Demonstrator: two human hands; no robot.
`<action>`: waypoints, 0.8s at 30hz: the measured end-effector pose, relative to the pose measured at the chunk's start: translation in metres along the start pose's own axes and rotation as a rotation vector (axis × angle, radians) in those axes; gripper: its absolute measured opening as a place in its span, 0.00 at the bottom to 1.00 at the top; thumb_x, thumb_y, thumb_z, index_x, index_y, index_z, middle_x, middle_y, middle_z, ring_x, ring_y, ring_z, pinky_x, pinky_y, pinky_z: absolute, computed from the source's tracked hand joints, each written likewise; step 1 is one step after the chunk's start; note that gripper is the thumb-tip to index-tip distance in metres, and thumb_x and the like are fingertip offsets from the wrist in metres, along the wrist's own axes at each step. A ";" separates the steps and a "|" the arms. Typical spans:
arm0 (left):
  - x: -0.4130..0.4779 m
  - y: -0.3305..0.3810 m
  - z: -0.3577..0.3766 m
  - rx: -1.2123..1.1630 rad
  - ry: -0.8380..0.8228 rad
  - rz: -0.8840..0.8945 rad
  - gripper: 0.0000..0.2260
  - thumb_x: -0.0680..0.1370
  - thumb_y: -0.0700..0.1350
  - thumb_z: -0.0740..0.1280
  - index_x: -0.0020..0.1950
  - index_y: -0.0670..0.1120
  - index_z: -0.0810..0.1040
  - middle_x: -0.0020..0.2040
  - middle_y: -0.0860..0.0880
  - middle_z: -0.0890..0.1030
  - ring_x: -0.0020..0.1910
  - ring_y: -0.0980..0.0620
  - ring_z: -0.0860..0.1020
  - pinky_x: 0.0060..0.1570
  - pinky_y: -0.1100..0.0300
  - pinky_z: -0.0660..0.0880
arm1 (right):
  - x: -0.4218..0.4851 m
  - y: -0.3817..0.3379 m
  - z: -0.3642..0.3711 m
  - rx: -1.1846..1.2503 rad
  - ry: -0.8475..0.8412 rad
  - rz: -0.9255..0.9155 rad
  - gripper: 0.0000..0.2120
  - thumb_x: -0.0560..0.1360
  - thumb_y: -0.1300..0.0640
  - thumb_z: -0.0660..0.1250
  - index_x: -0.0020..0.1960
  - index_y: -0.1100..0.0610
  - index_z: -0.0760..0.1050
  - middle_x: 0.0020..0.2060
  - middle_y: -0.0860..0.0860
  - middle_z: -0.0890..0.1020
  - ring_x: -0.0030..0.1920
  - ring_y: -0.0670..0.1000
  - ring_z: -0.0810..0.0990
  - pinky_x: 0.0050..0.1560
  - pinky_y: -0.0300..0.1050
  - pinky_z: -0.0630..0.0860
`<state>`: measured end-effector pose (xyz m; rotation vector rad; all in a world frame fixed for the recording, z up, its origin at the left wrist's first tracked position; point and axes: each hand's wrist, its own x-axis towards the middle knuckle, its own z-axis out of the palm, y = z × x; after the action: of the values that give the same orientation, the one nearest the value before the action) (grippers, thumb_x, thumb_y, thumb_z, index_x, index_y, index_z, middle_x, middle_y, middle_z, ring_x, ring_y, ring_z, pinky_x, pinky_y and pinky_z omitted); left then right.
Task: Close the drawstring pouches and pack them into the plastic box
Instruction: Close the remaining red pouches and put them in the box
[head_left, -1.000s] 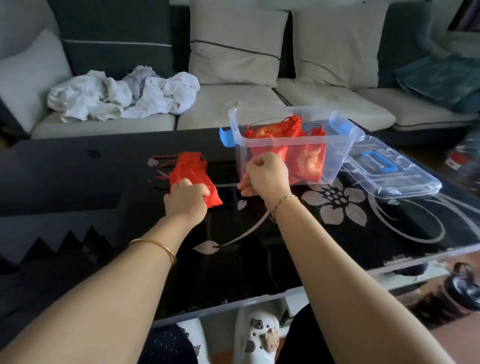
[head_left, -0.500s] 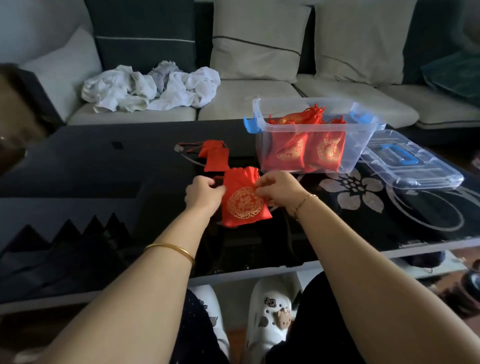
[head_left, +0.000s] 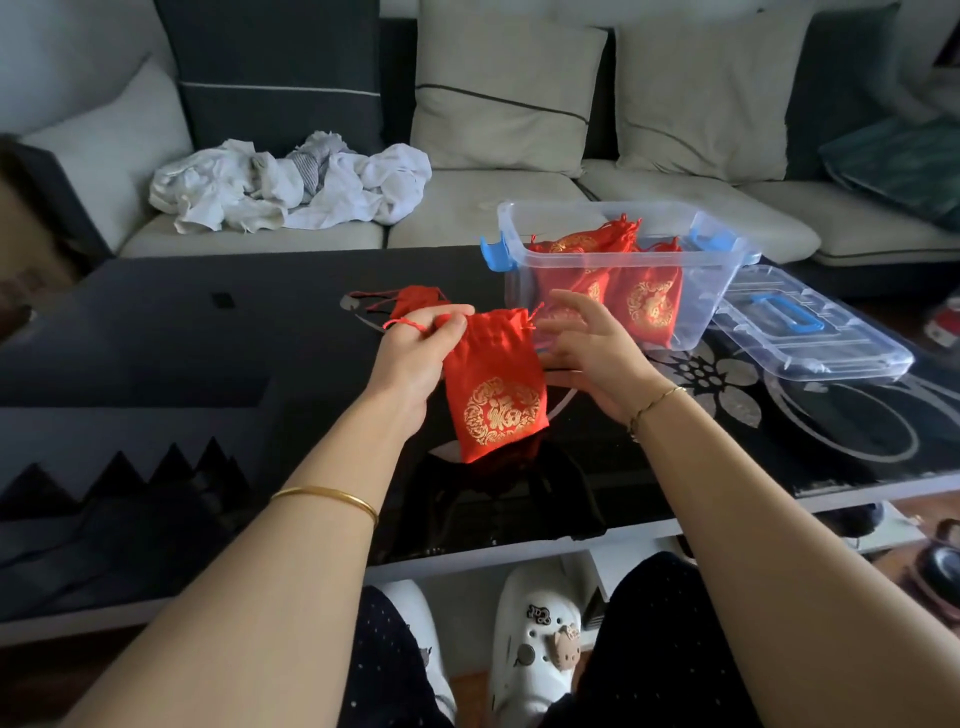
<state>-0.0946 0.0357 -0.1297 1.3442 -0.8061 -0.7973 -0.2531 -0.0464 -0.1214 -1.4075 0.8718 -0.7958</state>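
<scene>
step in hand: closing one red pouch. it hangs upright above the table, between the two hands, mouth up and not yet gathered, gold emblem toward the camera.

left hand: fingers clenched on the pouch's top left corner, with the left cord looped over one finger. right hand: fingers released and spread, just beside the top right corner where the right cord sticks out. cannot tell whether a fingertip touches it.

judgement, doing it well: the right fingers should pinch the right cord itself, not the cloth. then draw both cords apart, level and at the same rate, so the mouth puckers evenly. the left hand likely needs to free the fabric corner and keep only the cord, else that side will not gather. cloth looks thin and slippery, so a short firm pull, no yank.

plastic box stands on the table beyond the right hand, open, with several closed pouches inside and seemingly room on top. its lid lies just right of it. a spare pouch lies on the table behind the left hand.
</scene>
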 end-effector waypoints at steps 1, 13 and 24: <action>-0.001 0.001 0.001 0.017 -0.006 0.019 0.07 0.79 0.42 0.64 0.52 0.49 0.81 0.45 0.51 0.82 0.42 0.57 0.79 0.37 0.67 0.73 | 0.001 -0.001 -0.001 -0.036 -0.013 -0.020 0.24 0.76 0.71 0.57 0.68 0.53 0.66 0.56 0.54 0.77 0.48 0.54 0.81 0.47 0.48 0.81; -0.003 0.002 0.003 0.054 0.010 0.030 0.07 0.79 0.46 0.64 0.55 0.49 0.80 0.48 0.50 0.81 0.50 0.52 0.79 0.49 0.58 0.75 | -0.002 -0.002 -0.010 -0.350 0.143 -0.265 0.08 0.73 0.69 0.66 0.51 0.63 0.80 0.38 0.52 0.82 0.37 0.46 0.82 0.42 0.36 0.81; -0.004 0.005 -0.001 0.209 0.235 0.034 0.11 0.82 0.48 0.58 0.47 0.48 0.78 0.41 0.54 0.80 0.40 0.58 0.75 0.38 0.62 0.70 | 0.003 0.003 -0.011 -0.597 0.278 -0.362 0.06 0.74 0.66 0.66 0.43 0.57 0.78 0.32 0.46 0.81 0.32 0.46 0.81 0.40 0.39 0.79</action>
<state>-0.0955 0.0403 -0.1246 1.5722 -0.7383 -0.5265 -0.2613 -0.0538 -0.1240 -2.0521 1.1448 -1.0757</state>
